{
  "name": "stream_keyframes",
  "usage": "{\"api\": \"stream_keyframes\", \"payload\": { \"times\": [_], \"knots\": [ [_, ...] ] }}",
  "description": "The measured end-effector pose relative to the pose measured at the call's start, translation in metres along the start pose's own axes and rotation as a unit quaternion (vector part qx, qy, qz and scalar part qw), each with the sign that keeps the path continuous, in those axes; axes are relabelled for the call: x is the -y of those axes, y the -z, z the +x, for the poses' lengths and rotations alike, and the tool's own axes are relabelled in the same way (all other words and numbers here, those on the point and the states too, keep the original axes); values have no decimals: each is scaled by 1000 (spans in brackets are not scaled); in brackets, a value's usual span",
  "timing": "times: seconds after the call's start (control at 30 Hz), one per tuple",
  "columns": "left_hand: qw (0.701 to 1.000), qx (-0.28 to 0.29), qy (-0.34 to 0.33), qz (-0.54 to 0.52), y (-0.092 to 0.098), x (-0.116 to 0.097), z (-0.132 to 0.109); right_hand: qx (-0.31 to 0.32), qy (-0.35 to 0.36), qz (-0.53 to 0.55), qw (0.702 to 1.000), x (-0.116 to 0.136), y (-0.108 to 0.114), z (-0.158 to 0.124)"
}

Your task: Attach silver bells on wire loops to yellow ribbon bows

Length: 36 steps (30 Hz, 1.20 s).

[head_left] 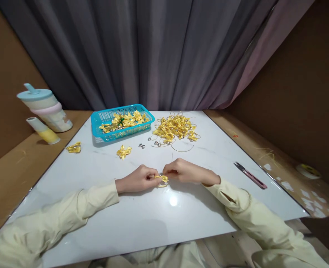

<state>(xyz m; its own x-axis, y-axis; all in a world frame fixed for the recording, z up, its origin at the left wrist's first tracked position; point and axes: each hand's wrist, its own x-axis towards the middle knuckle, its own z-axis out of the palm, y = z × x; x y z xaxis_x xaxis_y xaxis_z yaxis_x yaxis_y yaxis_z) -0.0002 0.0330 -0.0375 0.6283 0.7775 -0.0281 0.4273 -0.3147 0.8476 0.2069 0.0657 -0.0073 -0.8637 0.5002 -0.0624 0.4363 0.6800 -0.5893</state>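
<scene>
My left hand (138,179) and my right hand (182,172) meet at the middle of the white board (153,216). Both pinch a small yellow ribbon bow (162,179) with a silver bell on it, fingers curled tight. A loose yellow bow (123,151) lies on the board beyond my left hand. A couple of silver bells (141,146) sit a little farther back.
A blue basket (97,120) of yellow bows stands at the back, with a heap of bows and gold cord (175,128) to its right. Snips (250,175) lie at the right. A lidded cup (45,106), a small roll (43,130) and another bow (74,147) sit at the left.
</scene>
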Motion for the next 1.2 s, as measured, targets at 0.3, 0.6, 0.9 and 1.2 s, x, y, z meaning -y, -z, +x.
{"api": "stream_keyframes", "payload": {
  "times": [0.3,0.6,0.9,1.2],
  "knots": [
    [999,-5,32,-35,1,5,2,-56,34,-212,975,4,-10,0],
    [990,-31,-9,-140,8,-2,2,-77,71,-290,951,9,-4,-2],
    [914,-54,41,-401,12,0,3,-109,97,-347,926,16,7,5],
    [914,-9,45,-403,10,2,3,-110,97,-336,930,17,15,18]
  ]
}}
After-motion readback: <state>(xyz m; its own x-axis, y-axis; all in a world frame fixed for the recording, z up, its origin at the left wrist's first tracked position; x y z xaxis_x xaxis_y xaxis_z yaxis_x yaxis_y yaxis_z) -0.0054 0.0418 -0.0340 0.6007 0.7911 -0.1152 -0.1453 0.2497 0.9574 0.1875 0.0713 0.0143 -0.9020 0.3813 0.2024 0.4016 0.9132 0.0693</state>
